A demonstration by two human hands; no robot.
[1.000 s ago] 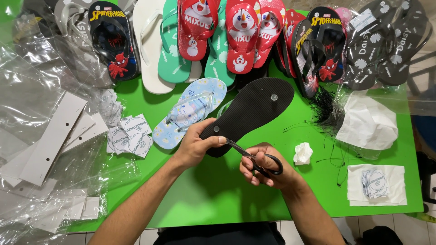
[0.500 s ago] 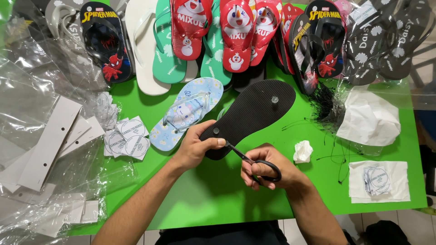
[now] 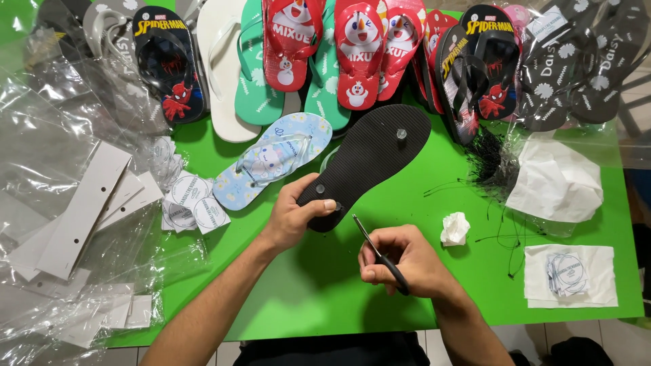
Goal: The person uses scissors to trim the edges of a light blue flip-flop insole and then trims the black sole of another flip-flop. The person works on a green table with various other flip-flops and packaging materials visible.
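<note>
Left hand (image 3: 293, 218) fingers clamp an upturned black flip-flop (image 3: 369, 163) on the green surface (image 3: 319, 285); right hand (image 3: 400, 261) grips small scissors (image 3: 380, 254), closed. A light-blue sandal (image 3: 271, 161) and crumpled tissue (image 3: 454, 228) flank it.

The green tabletop (image 3: 319, 291) is carrying a row of flip-flops (image 3: 352, 54) (mostly overlapping), a light-blue sandal (image 3: 271, 166), crumpled paper (image 3: 455, 228), round stickers (image 3: 193, 203), cardboard strips (image 3: 81, 210) and black threads (image 3: 485, 159).

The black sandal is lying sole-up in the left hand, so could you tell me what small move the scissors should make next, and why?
Probably bring the scissors up to the heel edge of the black sandal. The left hand steadies that heel, while the right hand holds the tips just short of it.
</note>
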